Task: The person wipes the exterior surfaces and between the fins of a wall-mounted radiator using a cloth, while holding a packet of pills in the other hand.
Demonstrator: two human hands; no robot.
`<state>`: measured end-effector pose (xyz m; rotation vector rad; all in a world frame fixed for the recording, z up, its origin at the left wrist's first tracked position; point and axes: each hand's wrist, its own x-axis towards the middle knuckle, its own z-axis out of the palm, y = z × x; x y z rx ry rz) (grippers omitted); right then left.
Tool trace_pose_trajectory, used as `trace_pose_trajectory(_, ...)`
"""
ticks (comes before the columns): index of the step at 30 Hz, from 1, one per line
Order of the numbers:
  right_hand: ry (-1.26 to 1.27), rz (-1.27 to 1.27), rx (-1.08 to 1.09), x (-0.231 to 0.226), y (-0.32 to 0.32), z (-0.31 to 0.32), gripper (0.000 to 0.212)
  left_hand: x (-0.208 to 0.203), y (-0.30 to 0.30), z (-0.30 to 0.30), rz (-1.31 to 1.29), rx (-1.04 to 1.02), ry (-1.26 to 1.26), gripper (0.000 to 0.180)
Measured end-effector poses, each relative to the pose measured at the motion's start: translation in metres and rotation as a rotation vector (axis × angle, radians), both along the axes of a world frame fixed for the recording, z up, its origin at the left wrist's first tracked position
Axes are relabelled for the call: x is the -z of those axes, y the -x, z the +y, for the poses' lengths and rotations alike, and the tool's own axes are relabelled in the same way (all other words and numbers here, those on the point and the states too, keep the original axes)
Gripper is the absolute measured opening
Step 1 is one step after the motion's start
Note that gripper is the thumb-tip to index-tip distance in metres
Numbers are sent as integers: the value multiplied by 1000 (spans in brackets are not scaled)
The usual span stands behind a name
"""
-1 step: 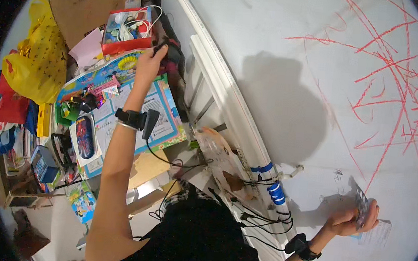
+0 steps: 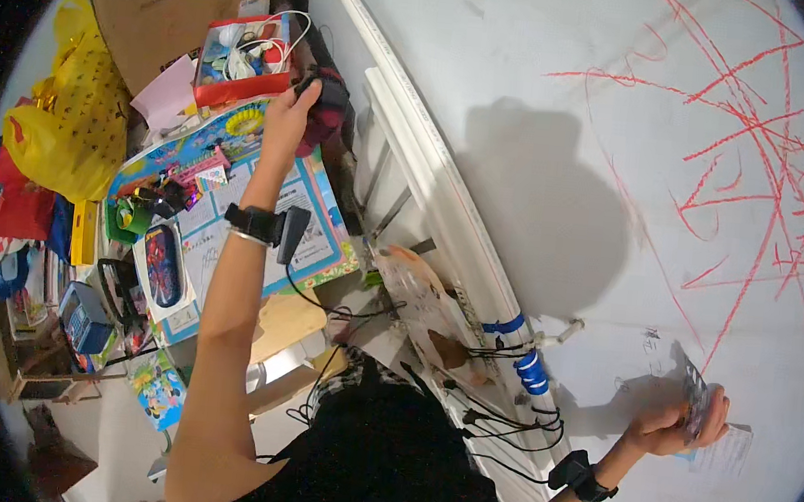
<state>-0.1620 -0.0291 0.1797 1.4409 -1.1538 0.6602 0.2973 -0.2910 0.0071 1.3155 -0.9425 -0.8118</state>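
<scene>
At the back of the desk, my left hand point(image 2: 287, 119) is closed on a dark soft item point(image 2: 327, 106) with a dark red part, perhaps a cloth or small bag; its exact kind is unclear. It lies right beside a red box point(image 2: 242, 89) holding white cables and small items. On the far right, my right hand point(image 2: 678, 426) grips a thin, dark, patterned flat object point(image 2: 696, 399), seen nearly edge-on against the white wall. Behind that hand a pale printed sheet point(image 2: 724, 449) partly shows. Each wrist wears a black strap with a cabled device.
A yellow plastic bag point(image 2: 74, 117) stands at the left, near a brown cardboard piece point(image 2: 175, 2). Papers, a dark blue pencil case point(image 2: 164, 264) and a blue device point(image 2: 85, 317) crowd the desk. A white pipe point(image 2: 413, 128) with black cables runs along the wall, which bears red scribbles point(image 2: 756, 139).
The dark soft item at my left hand has shifted slightly, showing more of its dark red part. My right hand and its flat object stay put.
</scene>
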Motion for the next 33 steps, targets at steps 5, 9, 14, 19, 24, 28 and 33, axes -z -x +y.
trace_pose_trajectory(5,-1,-1,19,7,6,-1,43,38,36,-21,39,92,-12,36)
trace_pose_trajectory(9,29,-17,65,5,-2,-2,47,61,42,-25,-462,57,198,33)
trace_pose_trajectory(14,74,-6,105,8,-7,-4,44,49,33,-56,-1136,252,342,29)
trace_pose_trajectory(19,67,-26,126,7,-4,0,51,31,39,-97,-998,387,317,31)
trace_pose_trajectory(24,79,21,164,7,-5,-4,53,46,53,-66,-1209,337,441,31)
trace_pose_trajectory(28,32,54,146,6,2,0,41,29,60,-22,-1099,549,404,30)
trace_pose_trajectory(33,41,136,55,4,-1,-5,36,17,91,35,-974,663,538,27)
